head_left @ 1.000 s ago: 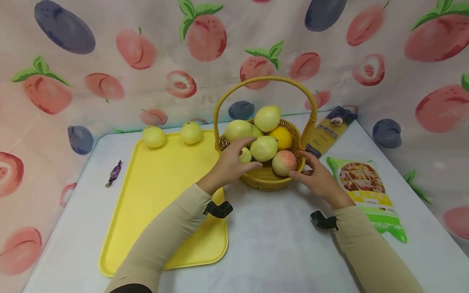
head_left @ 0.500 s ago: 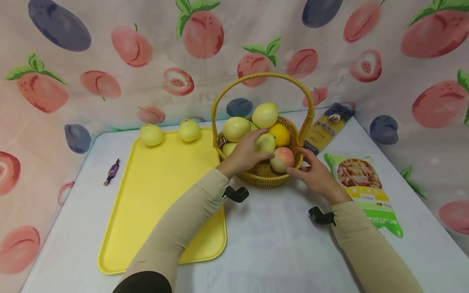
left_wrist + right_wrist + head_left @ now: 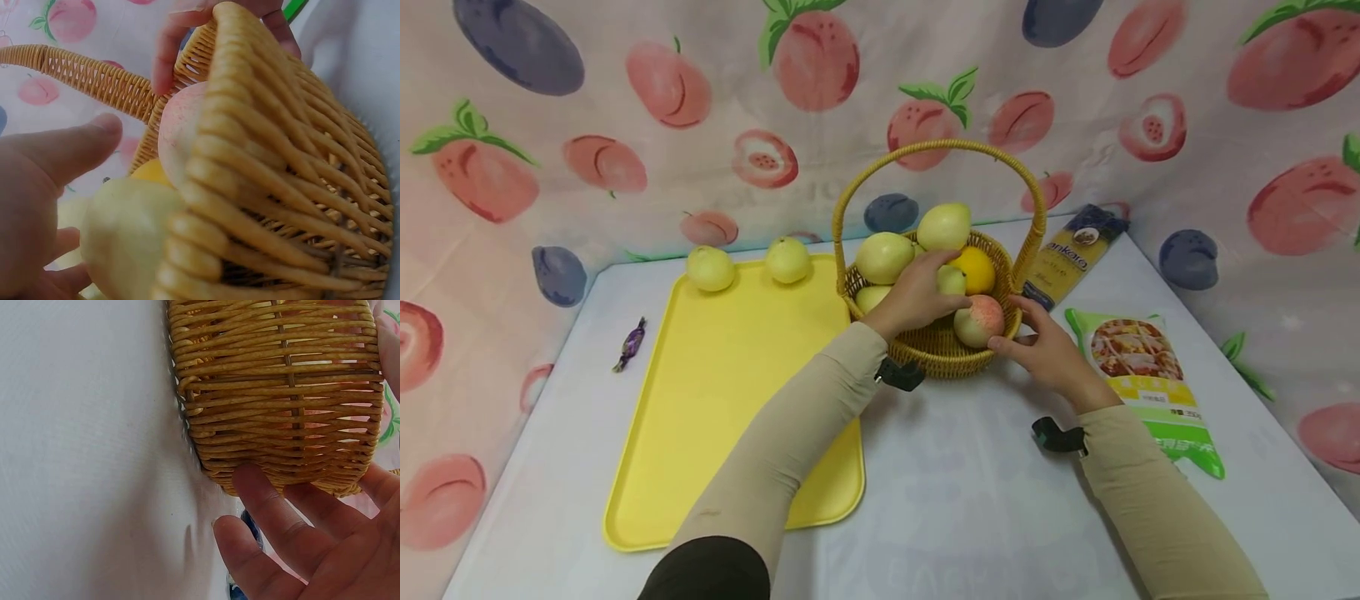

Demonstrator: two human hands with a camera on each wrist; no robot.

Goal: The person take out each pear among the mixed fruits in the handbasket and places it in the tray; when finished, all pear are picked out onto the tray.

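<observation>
A wicker basket (image 3: 946,365) with a tall arched handle holds several pale green pears, an orange (image 3: 976,272) and a blushed peach (image 3: 980,322). My left hand (image 3: 917,292) is over the fruit, its fingers around a pale green pear (image 3: 952,281) that it partly hides. In the left wrist view the thumb stands apart from that pear (image 3: 128,234), and the fingertips reach its near side. At the basket's right side, my right hand (image 3: 1051,354) grips the rim, thumb in front. The right wrist view has its fingers against the woven wall (image 3: 275,394).
Left of the basket lies a yellow tray (image 3: 730,392), with two pale green round fruits (image 3: 711,268) at its far edge. A purple wrapped candy (image 3: 630,343) sits beyond it. To the right are a pasta packet (image 3: 1075,254) and a green food bag (image 3: 1150,383).
My left hand has moved right and farther over the basket, from its left side onto the middle pear. The right hand has stayed on the rim. The head view has shifted slightly.
</observation>
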